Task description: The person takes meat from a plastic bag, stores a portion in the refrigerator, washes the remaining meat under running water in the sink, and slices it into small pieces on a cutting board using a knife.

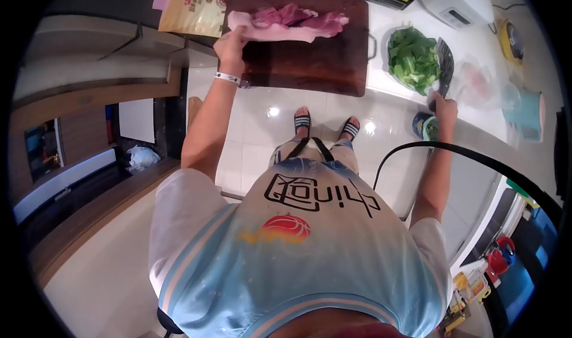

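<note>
A slab of raw meat (292,23) with a pale fatty edge lies across the upper part of a dark brown cutting board (298,67). My left hand (231,47) pinches the left end of the meat at the board's left edge. Over on the right, my right hand (444,108) is closed round the handle of a cleaver (444,67), whose dark blade points away from me. The blade is beside the right rim of a bowl of chopped green vegetables (412,58), well apart from the meat.
A yellow printed bag (193,7) lies left of the board. A white appliance (457,3) stands at the back right. Clear plastic bags (476,82) and a light-blue container (530,116) are on the right. A black cable-like band (465,150) crosses near my right forearm.
</note>
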`<control>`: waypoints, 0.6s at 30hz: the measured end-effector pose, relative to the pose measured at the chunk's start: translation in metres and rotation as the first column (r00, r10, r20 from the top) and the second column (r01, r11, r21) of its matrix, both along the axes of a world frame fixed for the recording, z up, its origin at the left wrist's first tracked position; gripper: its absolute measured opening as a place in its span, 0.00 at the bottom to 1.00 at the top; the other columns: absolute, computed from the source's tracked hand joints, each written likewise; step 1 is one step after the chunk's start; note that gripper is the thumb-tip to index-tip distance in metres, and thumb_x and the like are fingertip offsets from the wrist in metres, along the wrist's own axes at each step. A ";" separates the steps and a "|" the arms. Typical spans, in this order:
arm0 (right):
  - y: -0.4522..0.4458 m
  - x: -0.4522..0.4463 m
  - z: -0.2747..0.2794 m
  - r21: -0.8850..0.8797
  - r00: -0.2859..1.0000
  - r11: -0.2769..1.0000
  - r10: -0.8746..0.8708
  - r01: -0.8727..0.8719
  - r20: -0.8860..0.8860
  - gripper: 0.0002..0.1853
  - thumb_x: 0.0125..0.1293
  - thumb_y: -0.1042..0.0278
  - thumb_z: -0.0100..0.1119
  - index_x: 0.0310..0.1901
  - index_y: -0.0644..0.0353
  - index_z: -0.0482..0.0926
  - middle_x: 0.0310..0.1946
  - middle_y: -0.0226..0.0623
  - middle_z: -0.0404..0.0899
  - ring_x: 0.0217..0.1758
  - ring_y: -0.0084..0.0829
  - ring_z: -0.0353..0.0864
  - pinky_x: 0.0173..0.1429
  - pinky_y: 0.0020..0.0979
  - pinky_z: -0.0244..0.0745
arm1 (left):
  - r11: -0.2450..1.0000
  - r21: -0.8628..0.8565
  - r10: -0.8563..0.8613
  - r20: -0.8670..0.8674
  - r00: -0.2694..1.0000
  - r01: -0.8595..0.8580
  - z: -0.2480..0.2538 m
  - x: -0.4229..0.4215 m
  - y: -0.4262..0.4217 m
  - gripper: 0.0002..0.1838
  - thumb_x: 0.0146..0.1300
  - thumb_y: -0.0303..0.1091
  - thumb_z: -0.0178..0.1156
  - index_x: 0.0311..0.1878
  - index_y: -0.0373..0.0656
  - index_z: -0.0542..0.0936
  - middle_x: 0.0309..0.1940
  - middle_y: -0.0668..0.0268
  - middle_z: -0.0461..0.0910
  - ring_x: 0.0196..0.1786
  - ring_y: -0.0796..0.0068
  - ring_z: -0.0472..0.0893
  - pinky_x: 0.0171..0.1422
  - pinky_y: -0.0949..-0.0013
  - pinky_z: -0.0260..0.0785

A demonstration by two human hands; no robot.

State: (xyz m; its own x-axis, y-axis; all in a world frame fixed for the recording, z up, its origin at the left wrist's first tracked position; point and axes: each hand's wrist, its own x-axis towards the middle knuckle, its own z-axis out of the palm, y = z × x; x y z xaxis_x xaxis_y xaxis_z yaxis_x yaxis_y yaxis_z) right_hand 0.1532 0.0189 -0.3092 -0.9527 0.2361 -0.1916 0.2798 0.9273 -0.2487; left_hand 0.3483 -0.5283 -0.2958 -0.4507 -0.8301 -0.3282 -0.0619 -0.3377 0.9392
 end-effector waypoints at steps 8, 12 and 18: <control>0.045 0.005 0.012 -0.599 0.977 0.793 -0.198 0.111 -0.080 0.11 0.59 0.65 0.60 0.30 0.64 0.72 0.20 0.34 0.75 0.18 0.26 0.77 0.20 0.29 0.71 | 0.967 -0.065 -0.211 0.331 0.920 0.245 -0.001 0.035 0.002 0.14 0.58 0.36 0.69 0.39 0.35 0.81 0.30 0.67 0.80 0.32 0.78 0.77 0.39 0.74 0.72; 0.005 0.077 0.083 -0.413 0.831 0.899 -0.113 -0.149 -0.545 0.12 0.61 0.67 0.64 0.38 0.63 0.71 0.20 0.35 0.76 0.20 0.28 0.79 0.25 0.26 0.72 | 0.863 -0.467 -0.025 0.338 0.941 0.191 -0.029 0.052 0.012 0.15 0.57 0.35 0.68 0.41 0.34 0.79 0.45 0.55 0.74 0.48 0.65 0.75 0.52 0.67 0.70; -0.090 0.109 0.132 -0.897 0.994 0.428 -0.059 0.109 0.093 0.14 0.66 0.59 0.64 0.28 0.54 0.71 0.16 0.23 0.66 0.16 0.16 0.64 0.21 0.22 0.58 | 0.289 -0.862 -0.178 0.378 0.909 0.415 0.037 0.023 0.109 0.15 0.59 0.30 0.63 0.48 0.39 0.77 0.49 0.54 0.73 0.52 0.53 0.72 0.58 0.58 0.66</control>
